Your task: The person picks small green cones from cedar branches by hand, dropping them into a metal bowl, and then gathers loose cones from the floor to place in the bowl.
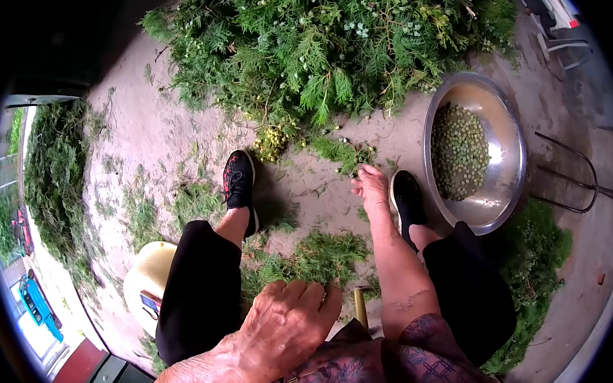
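Note:
My right hand (pixel 371 187) reaches forward between the shoes, its fingers pinched at the near end of a small green conifer sprig (pixel 342 152) with tiny round cones. Close to my body, my left hand (pixel 290 328) is back side up with the fingers curled under, so whatever is in it is hidden. Beyond the feet lies a big heap of conifer branches (pixel 313 48) with pale green cones. A wide metal basin (pixel 510 159) to the right holds many small green cones (pixel 462 150).
Black shoes (pixel 238 182) stand on the concrete floor, which is littered with clippings (pixel 317 257). A pale yellow stool (pixel 146 266) carrying a phone-like object (pixel 151 302) is at left. A bent metal rod frame (pixel 581 173) lies right of the basin. More branches (pixel 54 173) lie far left.

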{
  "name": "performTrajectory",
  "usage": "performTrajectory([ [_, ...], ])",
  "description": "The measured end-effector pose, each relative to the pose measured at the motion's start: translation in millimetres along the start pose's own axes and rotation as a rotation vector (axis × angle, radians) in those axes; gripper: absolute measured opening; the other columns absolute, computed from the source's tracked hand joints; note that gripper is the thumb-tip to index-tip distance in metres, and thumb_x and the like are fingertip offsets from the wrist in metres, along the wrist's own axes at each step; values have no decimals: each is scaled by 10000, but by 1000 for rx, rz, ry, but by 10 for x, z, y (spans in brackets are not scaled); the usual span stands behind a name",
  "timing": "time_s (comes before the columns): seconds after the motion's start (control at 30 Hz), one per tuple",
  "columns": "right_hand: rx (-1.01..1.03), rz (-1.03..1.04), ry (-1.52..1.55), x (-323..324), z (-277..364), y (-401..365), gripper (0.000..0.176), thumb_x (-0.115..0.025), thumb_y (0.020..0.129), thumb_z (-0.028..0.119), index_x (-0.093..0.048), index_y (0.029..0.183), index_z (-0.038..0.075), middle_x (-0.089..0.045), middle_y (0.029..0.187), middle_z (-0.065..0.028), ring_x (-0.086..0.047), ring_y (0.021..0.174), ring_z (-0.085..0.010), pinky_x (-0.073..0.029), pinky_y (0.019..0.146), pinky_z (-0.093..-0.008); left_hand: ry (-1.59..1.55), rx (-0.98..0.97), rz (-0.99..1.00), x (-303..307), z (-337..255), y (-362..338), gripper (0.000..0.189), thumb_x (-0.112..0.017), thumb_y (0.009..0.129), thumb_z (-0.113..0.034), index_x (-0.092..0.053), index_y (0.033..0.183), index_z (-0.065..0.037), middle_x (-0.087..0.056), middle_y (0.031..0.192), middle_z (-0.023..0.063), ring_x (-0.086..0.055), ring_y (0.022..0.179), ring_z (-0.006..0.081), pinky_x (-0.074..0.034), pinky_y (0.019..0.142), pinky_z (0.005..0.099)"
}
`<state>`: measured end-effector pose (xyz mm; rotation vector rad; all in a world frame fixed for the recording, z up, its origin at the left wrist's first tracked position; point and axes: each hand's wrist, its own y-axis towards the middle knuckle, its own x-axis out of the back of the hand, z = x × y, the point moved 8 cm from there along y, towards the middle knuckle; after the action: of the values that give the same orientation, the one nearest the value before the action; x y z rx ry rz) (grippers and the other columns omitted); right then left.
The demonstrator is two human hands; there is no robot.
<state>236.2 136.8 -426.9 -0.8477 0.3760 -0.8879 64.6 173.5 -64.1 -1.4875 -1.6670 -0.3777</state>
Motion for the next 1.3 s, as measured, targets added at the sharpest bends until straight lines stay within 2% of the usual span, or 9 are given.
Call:
performTrajectory([
  [0.17,-119,56,-196,-346,-382,132,453,-578,810,85,-462,1247,57,-589,939,-58,-564,627,-122,-491,469,-256,10,78,36,52,106,50,345,-540,672,-120,-542,997,-4,-475,714,53,-537,663,200,-433,592,316],
  [0.43,536,157,-300,-455,692,-825,421,-538,795,5,-460,1209,-14,-518,1093,-81,-588,807,-149,-511,636,-255,9,194,-301,292,326,43,163,-545,704,-50,-553,859,-3,-552,725,118,-580,712,276,-471,628,366],
  [0.57,1051,140,-539,-618,1418,-1916,463,-545,758,-36,-442,1209,-11,-510,1066,-159,-587,860,-256,-487,731,-333,-1070,455,-517,291,729,-7,456,-577,855,-294,-506,1123,68,-587,1073,168,-553,1007,212,-401,887,316],
  [0.7,1321,141,-796,-722,1464,-2777,458,-527,805,46,-419,1248,0,-442,1237,-170,-492,1059,-321,-423,872,-369,-1809,500,-740,124,1056,-75,779,-571,822,-464,-263,1292,75,-463,1204,246,-469,1111,309,-408,883,425],
  [0.73,1344,186,-808,-744,1412,-2917,466,-537,794,33,-424,1245,0,-423,1261,-172,-469,1088,-328,-411,890,-375,-1909,533,-827,95,1119,-99,683,-565,856,-327,-224,1317,44,-510,1121,219,-521,1027,291,-442,828,403],
  [0.87,1350,331,-826,-731,1125,-3155,511,-590,740,-21,-441,1229,-4,-406,1277,-173,-442,1115,-343,-397,916,-378,-1885,420,-1063,185,1229,-232,508,-461,839,41,-260,1304,-6,-539,943,131,-576,797,226,-500,656,333],
  [1.13,1222,399,-862,-577,804,-3036,443,-585,733,-17,-491,1166,-5,-469,1216,-175,-508,1028,-337,-440,859,-369,-1704,306,-1196,563,1182,-442,349,-523,820,23,-467,1165,10,-605,957,110,-587,841,176,-477,739,283],
  [1.23,1242,651,-1024,-441,96,-2746,301,-542,760,29,-547,1059,-9,-520,1140,-185,-542,953,-332,-463,798,-368,-1677,343,-1208,595,1230,-526,340,-551,821,-16,-483,1152,18,-611,946,102,-592,835,176,-456,746,263],
  [1.3,859,1026,-1361,-299,-592,-2478,230,-530,763,64,-570,980,-3,-544,1100,-184,-553,928,-321,-470,770,-365,-1680,436,-1202,560,1196,-548,318,-551,824,-24,-497,1135,15,-610,929,103,-592,808,174,-459,721,255],
])
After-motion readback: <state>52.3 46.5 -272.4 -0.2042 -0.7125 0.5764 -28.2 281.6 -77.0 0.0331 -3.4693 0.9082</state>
